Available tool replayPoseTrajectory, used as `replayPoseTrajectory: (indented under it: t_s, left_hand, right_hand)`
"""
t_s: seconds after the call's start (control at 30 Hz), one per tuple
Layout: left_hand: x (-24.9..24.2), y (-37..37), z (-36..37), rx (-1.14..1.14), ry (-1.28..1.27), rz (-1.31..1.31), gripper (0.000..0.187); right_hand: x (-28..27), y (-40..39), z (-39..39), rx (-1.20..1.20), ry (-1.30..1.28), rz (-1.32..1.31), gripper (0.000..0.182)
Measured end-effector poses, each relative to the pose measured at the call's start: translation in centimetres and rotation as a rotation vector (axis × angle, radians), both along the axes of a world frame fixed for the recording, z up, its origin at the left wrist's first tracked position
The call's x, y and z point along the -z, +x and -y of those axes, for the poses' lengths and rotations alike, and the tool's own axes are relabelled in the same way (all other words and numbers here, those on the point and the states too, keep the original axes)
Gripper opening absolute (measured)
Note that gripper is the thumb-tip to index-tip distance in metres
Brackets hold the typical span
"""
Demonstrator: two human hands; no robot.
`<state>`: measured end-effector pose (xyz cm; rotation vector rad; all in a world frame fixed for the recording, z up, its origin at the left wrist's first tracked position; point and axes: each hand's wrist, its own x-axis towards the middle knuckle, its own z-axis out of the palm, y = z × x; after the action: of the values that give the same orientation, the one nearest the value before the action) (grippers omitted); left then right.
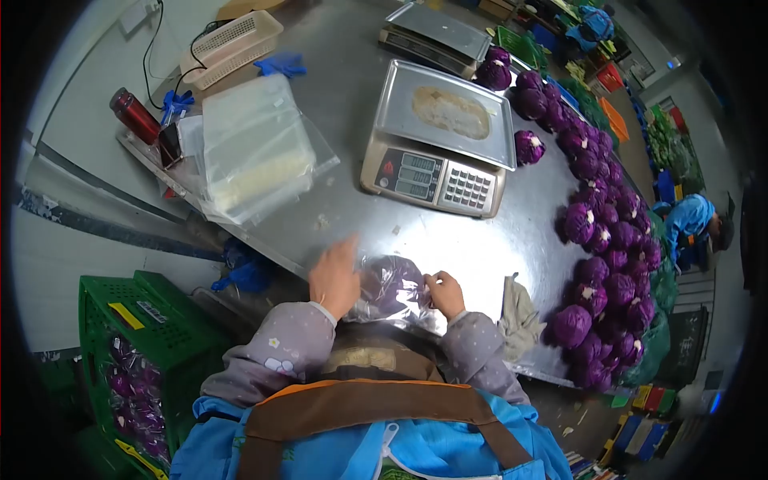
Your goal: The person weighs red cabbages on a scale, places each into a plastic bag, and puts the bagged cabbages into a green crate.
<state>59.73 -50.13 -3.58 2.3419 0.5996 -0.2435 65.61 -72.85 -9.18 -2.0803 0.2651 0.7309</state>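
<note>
A purple cabbage [390, 282] in a clear plastic bag [376, 310] rests on the metal table's near edge, close to my body. My left hand [334, 278] is at the bag's left side, its fingers stretched forward and slightly blurred. On the other side, my right hand [445, 294] has thumb and forefinger pinched together on the plastic at the cabbage's right. Beyond the cabbage stands a digital scale [440, 140] with a stained, bare metal pan. To my right lies a grey cloth [520, 314].
Loose purple cabbages [592, 300] line the table's right side. A stack of clear bags [256, 144], a red flask [134, 116] and a cream basket [236, 48] are at left. A green crate [152, 320] of bagged cabbages stands lower left. People in blue work at far right.
</note>
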Motion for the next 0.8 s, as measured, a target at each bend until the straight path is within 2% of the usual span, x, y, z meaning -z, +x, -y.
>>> replayPoseTrajectory:
  t_s: [0.03,0.07,0.1,0.13,0.2,0.23,0.27,0.3,0.33,0.37,0.4,0.43,0.5,0.53,0.57,0.6,0.67,0.73,0.8]
  left_hand:
    - [-0.2,0.9,-0.3,0.389,0.180,0.333,0.048]
    - [-0.3,1.5,-0.5,0.772,0.364,0.660,0.061]
    - [0.7,1.4,0.2,0.803,-0.050,0.438,0.074]
    - [4.3,1.4,1.2,0.578,-0.338,0.395,0.074]
    - [9.7,2.3,0.7,0.499,-0.730,0.299,0.080]
    - [9.5,1.7,0.4,0.382,-1.219,0.238,0.076]
    - [8.4,1.6,0.5,0.341,-1.086,0.073,0.069]
    - [11.3,1.1,1.2,0.237,-1.383,0.166,0.057]
    - [2.3,1.2,-1.0,-0.324,-1.720,-0.161,0.053]
    - [3.6,-0.8,-1.5,-0.211,-1.980,0.147,0.048]
    - [2.2,-1.9,-3.0,-0.129,-1.880,0.334,0.049]
    - [2.0,-2.7,-4.3,-0.086,-1.564,0.527,0.049]
    - [-1.4,-5.1,-6.5,-0.277,-1.508,0.690,0.051]
    - [-4.4,-6.3,-7.8,-0.505,-1.779,0.709,0.052]
    - [-5.7,-7.9,-8.9,-0.436,-1.716,0.979,0.054]
    - [-7.1,-9.9,-10.0,-0.499,-1.741,1.044,0.066]
    - [-9.6,-14.4,-11.4,-0.592,-0.958,1.131,0.086]
    - [-12.2,-19.6,-13.0,-0.654,-0.365,1.088,0.099]
    - [-14.7,-26.4,-15.7,-0.802,-0.365,1.061,0.099]
  right_hand:
    - [0.0,-0.4,0.0,0.028,0.055,0.107,0.030]
    - [1.3,-0.2,0.4,0.001,0.178,0.045,0.047]
    - [2.4,-0.6,0.9,0.016,0.292,0.030,0.050]
    - [2.6,-0.5,0.7,0.046,0.398,0.003,0.053]
    - [1.9,-0.4,-0.1,0.097,0.610,-0.100,0.053]
    - [0.9,-0.2,-0.7,0.120,0.713,-0.179,0.051]
    - [-0.1,-0.1,-1.1,0.144,0.807,-0.261,0.051]
    - [-2.1,0.0,-2.0,0.046,0.757,-0.244,0.053]
    - [-4.2,0.2,-2.8,-0.052,0.706,-0.222,0.057]
    - [-6.2,0.5,-3.8,-0.149,0.657,-0.196,0.063]
    - [-4.1,1.5,-4.0,-0.334,0.851,-0.143,0.063]
    - [-5.1,1.7,-6.4,-0.620,0.820,0.099,0.065]
    - [-8.4,1.4,-11.1,-0.931,0.815,0.341,0.068]
    - [-9.9,0.4,-13.4,-0.808,0.806,0.105,0.077]
    - [-11.0,-0.6,-15.8,-0.681,0.781,-0.124,0.089]
    - [-11.6,-1.5,-18.0,-0.724,0.791,-0.179,0.086]
    - [-14.4,-5.0,-22.9,-0.927,0.811,-0.200,0.084]
    - [-17.2,-10.1,-28.0,-1.189,0.815,-0.096,0.082]
    - [-18.6,-15.8,-32.1,-1.414,0.735,0.019,0.079]
